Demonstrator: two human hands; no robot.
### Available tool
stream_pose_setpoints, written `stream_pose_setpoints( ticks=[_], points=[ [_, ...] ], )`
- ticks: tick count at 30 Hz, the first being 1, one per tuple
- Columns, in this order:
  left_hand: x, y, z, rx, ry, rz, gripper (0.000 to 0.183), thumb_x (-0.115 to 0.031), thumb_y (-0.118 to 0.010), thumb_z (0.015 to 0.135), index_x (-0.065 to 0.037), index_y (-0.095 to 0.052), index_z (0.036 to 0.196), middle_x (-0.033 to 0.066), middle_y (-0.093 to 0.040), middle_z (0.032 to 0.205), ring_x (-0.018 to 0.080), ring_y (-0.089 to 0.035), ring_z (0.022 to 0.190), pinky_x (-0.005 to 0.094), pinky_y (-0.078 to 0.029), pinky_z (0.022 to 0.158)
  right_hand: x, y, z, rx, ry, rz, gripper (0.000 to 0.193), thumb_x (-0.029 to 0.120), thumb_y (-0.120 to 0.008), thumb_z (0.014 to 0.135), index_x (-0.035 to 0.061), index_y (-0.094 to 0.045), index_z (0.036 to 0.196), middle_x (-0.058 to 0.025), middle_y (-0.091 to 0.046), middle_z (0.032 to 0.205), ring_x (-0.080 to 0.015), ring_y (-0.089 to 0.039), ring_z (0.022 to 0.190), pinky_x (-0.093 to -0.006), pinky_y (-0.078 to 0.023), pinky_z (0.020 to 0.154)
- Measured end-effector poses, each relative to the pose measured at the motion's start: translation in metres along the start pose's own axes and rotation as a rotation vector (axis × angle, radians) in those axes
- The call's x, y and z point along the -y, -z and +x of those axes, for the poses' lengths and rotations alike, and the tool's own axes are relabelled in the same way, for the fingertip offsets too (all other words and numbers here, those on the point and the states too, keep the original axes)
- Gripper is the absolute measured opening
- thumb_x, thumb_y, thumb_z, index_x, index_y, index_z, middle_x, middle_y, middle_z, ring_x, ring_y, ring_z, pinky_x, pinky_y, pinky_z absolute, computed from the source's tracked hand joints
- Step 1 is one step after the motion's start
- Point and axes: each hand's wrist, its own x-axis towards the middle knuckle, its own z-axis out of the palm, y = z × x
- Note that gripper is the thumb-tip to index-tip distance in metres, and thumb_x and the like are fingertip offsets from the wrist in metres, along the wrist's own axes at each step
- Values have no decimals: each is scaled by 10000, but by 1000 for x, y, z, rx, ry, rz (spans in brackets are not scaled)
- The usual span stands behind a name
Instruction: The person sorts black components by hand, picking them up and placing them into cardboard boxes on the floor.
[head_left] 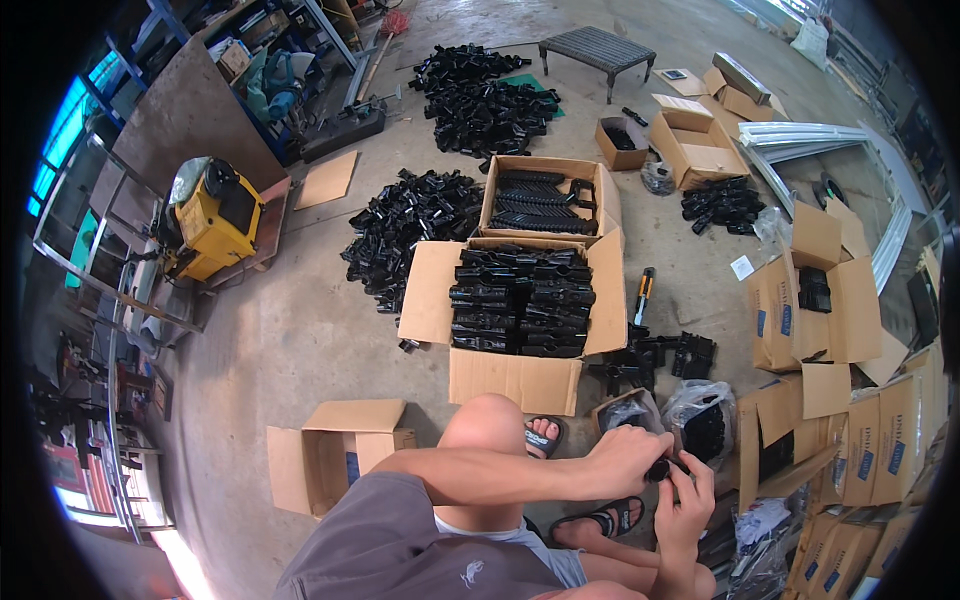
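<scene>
My left hand [628, 460] reaches across my knees from the left, its fingers curled round a small black plastic part [657, 470]. Against the same part, my right hand [686, 500] pinches with thumb and fingers. Most of the part is hidden by the fingers, so its full shape does not show. Just beyond my hands stand a small carton [612, 412] with a plastic liner and a clear plastic bag [700, 420] of black pieces. Several black fittings [690, 352] lie on the floor above these. An open carton [515, 384] in front holds stacked rows of black fittings [520, 300].
A second carton [488, 205] of black parts adjoins it. Loose heaps [410, 235] of black parts lie left and beyond. An orange-handled tool [645, 292] rests right of the cartons. More cartons [858, 315] line the right; an open box [290, 470] and yellow machine [225, 235] stand left.
</scene>
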Motion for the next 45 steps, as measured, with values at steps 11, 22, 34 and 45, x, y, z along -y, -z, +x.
stream_pose_setpoints(
  ticks=[11,22,34,45],
  points=[
    [5,3,-10,34,3,22,474,-50,-730,647,-42,-525,1074,163,-653,883,388,-643,908,473,-513,761,4,-2,4,60,-27,85,196,-18,-689,766,1,-714,959,-122,-656,1042,-323,-636,1002,-418,-516,866],
    [9,3,17,14,-6,51,433,-52,-724,653,-81,-558,1052,145,-654,902,352,-650,910,447,-516,782,-4,4,19,45,-76,-39,237,36,-727,762,27,-730,998,-155,-653,1133,-371,-622,1055,-451,-512,914],
    [-6,10,9,-44,-33,43,369,-62,-765,703,-75,-618,1042,140,-657,797,352,-641,779,450,-488,676,-4,2,10,-69,-36,17,246,36,-772,724,37,-723,965,-112,-655,1105,-310,-640,1006,-410,-527,845],
    [-5,2,1,-41,-44,98,373,-137,-809,718,-83,-615,1032,166,-693,885,384,-668,858,455,-530,724,-2,10,4,-7,59,-77,404,144,-767,754,51,-671,1135,-124,-619,1179,-311,-609,1074,-411,-500,937]
  ],
)
